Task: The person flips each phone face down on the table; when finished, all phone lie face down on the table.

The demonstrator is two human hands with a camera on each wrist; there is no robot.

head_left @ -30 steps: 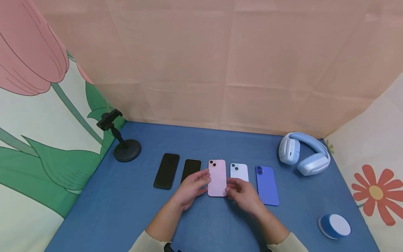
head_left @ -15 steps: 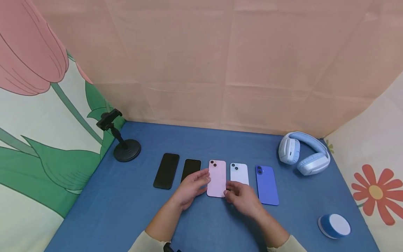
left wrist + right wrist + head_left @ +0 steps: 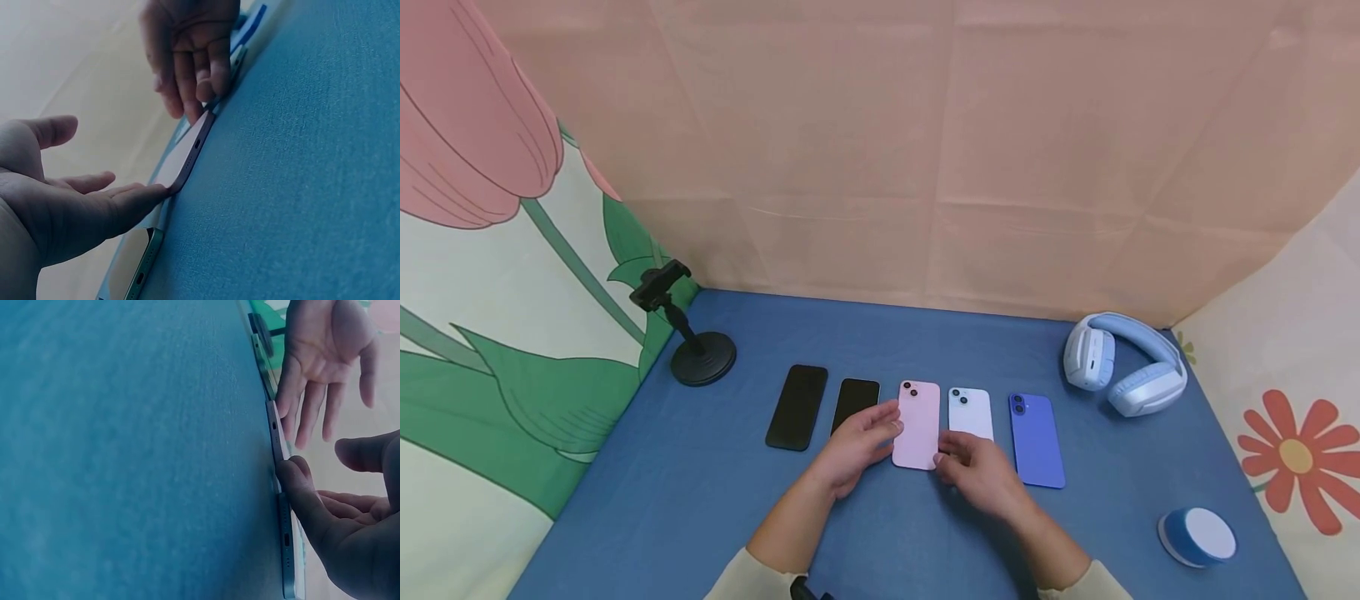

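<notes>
A pink phone [image 3: 917,425] lies back up on the blue cloth, its camera at the far end. My left hand [image 3: 859,446] is at its left edge; in the left wrist view the outstretched fingers touch the phone's near corner. At the right edge is my right hand [image 3: 981,475], its fingers loosely bent. In the right wrist view, fingertips of the right hand [image 3: 356,537] touch the pink phone's edge [image 3: 275,428]. A white phone [image 3: 970,412] lies partly hidden by the right hand. The left hand covers part of a dark-screened phone [image 3: 853,400].
A larger dark-screened phone [image 3: 797,408] lies at the row's left end, a blue-violet phone [image 3: 1036,442] at its right end. Behind stands a black phone stand [image 3: 703,358]. To the right are light-blue headphones [image 3: 1123,362] and a round blue-and-white object [image 3: 1198,537].
The right hand has shifted slightly nearer along the pink phone's edge. The pink phone has moved and turned by a tiny amount. The left hand has hardly moved.
</notes>
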